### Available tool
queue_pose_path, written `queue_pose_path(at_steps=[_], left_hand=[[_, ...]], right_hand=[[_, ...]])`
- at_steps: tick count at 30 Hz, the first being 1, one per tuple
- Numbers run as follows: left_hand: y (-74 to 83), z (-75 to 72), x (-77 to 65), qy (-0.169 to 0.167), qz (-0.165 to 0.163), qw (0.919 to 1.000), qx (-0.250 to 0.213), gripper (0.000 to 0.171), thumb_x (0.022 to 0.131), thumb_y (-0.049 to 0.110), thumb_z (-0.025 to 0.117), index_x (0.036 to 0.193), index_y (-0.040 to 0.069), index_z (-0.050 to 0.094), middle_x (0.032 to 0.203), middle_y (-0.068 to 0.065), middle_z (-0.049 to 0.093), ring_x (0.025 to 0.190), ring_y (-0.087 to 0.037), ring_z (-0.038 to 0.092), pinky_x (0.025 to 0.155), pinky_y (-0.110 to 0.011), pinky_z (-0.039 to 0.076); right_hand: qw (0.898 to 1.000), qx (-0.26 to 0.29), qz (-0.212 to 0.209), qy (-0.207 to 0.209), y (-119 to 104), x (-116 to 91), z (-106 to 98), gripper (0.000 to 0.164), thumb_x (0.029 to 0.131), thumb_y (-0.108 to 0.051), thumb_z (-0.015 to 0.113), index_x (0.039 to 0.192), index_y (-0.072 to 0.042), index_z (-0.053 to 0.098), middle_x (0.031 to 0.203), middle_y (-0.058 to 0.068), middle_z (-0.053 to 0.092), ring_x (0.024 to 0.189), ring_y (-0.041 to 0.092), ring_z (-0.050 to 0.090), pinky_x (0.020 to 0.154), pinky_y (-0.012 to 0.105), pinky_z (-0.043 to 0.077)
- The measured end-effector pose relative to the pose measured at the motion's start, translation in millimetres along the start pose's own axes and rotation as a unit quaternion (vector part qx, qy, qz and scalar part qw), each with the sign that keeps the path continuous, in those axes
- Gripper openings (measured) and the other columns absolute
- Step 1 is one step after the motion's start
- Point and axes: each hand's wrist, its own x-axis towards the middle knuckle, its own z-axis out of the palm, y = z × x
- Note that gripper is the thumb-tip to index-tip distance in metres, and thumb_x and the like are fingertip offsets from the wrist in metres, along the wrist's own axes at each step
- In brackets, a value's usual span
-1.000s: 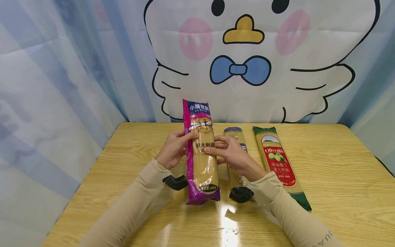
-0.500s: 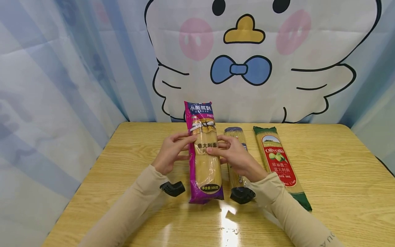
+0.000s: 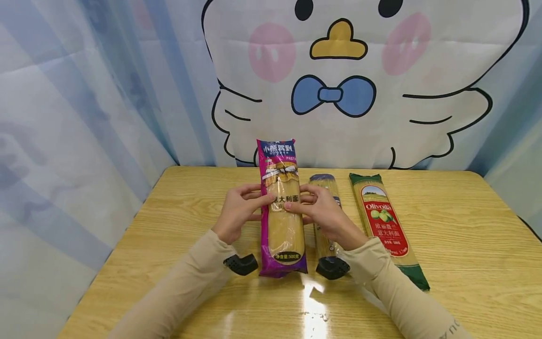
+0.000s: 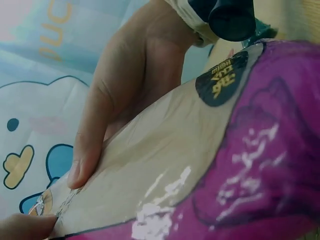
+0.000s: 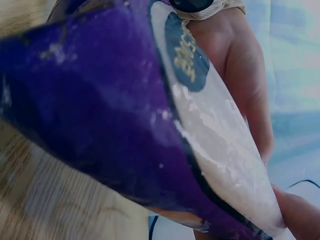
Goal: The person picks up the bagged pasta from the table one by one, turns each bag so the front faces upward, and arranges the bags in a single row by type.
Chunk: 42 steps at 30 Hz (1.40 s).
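Purple pasta packet (image 3: 281,207) held upright between both hands, bottom end on the desk (image 3: 466,245). Left hand (image 3: 237,212) grips its left edge, right hand (image 3: 322,214) its right edge, thumbs on the front. Print reads "意大利面", "PASTA", "500克". Right of the right hand: blue-topped packet (image 3: 322,181), then green "Olivoila" packet (image 3: 383,221), both flat

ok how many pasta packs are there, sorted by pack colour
purple pack, held upright in both hands: 1
dark blue-ended pack, flat on the table, partly behind the right hand: 1
green and red pack, flat on the table: 1
total: 3
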Motion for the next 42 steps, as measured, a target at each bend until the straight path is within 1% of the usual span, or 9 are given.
queue_pose_path(at_steps=[5,8,12,17,20,25,31,35,42], left_hand=[[-0.9,1.3,0.8,0.013,0.002,0.9999,-0.007,0.049,0.086,0.015,0.078,0.13,0.002,0.061,0.122,-0.019,0.067,0.085,-0.017,0.071,0.073,-0.039,0.062],[0.6,0.9,0.8,0.019,0.003,0.9997,-0.013,0.047,0.086,0.012,0.077,0.129,0.002,0.061,0.122,-0.019,0.067,0.081,-0.016,0.071,0.068,-0.035,0.062],[2.2,-0.6,1.1,0.024,0.001,0.9995,-0.018,0.047,0.086,0.009,0.076,0.131,0.003,0.061,0.123,-0.018,0.067,0.079,-0.015,0.07,0.064,-0.03,0.061],[2.4,-3.0,1.9,0.017,0.0,0.9995,-0.025,0.048,0.087,0.008,0.074,0.132,0.002,0.06,0.124,-0.019,0.066,0.082,-0.014,0.07,0.064,-0.029,0.061],[1.9,-4.5,2.3,0.013,-0.001,0.9995,-0.029,0.046,0.088,0.007,0.074,0.131,0.002,0.06,0.124,-0.02,0.066,0.081,-0.014,0.07,0.064,-0.029,0.061],[1.1,-6.0,2.8,0.005,-0.002,0.9995,-0.032,0.044,0.088,0.006,0.073,0.129,0.001,0.061,0.123,-0.021,0.066,0.079,-0.015,0.071,0.064,-0.03,0.062],[-1.9,-7.9,3.8,-0.007,-0.004,0.9995,-0.031,0.043,0.088,0.005,0.073,0.128,-0.001,0.061,0.122,-0.023,0.066,0.079,-0.016,0.071,0.066,-0.031,0.062],[-4.0,-8.9,5.1,-0.011,-0.01,0.9995,-0.028,0.045,0.088,0.005,0.073,0.13,-0.001,0.06,0.124,-0.023,0.065,0.08,-0.016,0.071,0.07,-0.034,0.063],[-7.7,-10.3,8.7,-0.018,-0.018,0.9993,-0.029,0.046,0.088,0.006,0.074,0.132,-0.001,0.059,0.124,-0.023,0.065,0.083,-0.016,0.071,0.074,-0.037,0.063]], right_hand=[[1.0,-0.014,0.002,0.002,-2,-1,0,0.054,0.09,-0.015,0.074,0.135,0.0,0.05,0.124,0.024,0.064,0.091,0.024,0.071,0.079,0.044,0.061],[1.0,-0.022,0.008,0.003,-2,0,-1,0.059,0.09,-0.017,0.074,0.139,-0.001,0.046,0.129,0.025,0.06,0.094,0.025,0.07,0.08,0.044,0.061],[0.999,-0.035,0.016,-0.005,-2,0,-4,0.068,0.091,-0.019,0.072,0.146,0.0,0.037,0.138,0.027,0.053,0.105,0.029,0.067,0.085,0.045,0.06],[0.999,-0.042,0.014,-0.027,-2,-2,-9,0.068,0.094,-0.02,0.068,0.148,0.001,0.034,0.143,0.029,0.048,0.119,0.036,0.06,0.088,0.046,0.059],[0.998,-0.047,0.014,-0.035,-3,-2,-11,0.065,0.095,-0.019,0.067,0.148,0.001,0.035,0.142,0.028,0.049,0.118,0.035,0.06,0.086,0.046,0.06],[0.998,-0.048,0.012,-0.037,-2,-1,-12,0.062,0.096,-0.018,0.067,0.146,0.002,0.037,0.139,0.029,0.052,0.108,0.029,0.066,0.081,0.046,0.061],[0.998,-0.046,0.009,-0.04,0,-2,-13,0.059,0.096,-0.016,0.066,0.144,0.004,0.038,0.135,0.03,0.055,0.101,0.026,0.068,0.08,0.047,0.061],[0.998,-0.049,0.014,-0.038,3,-1,-13,0.06,0.096,-0.015,0.066,0.145,0.005,0.037,0.137,0.031,0.052,0.104,0.027,0.067,0.08,0.046,0.061],[0.998,-0.055,0.029,-0.033,5,-1,-13,0.061,0.098,-0.015,0.064,0.147,0.006,0.033,0.141,0.033,0.047,0.115,0.034,0.062,0.08,0.045,0.061]])
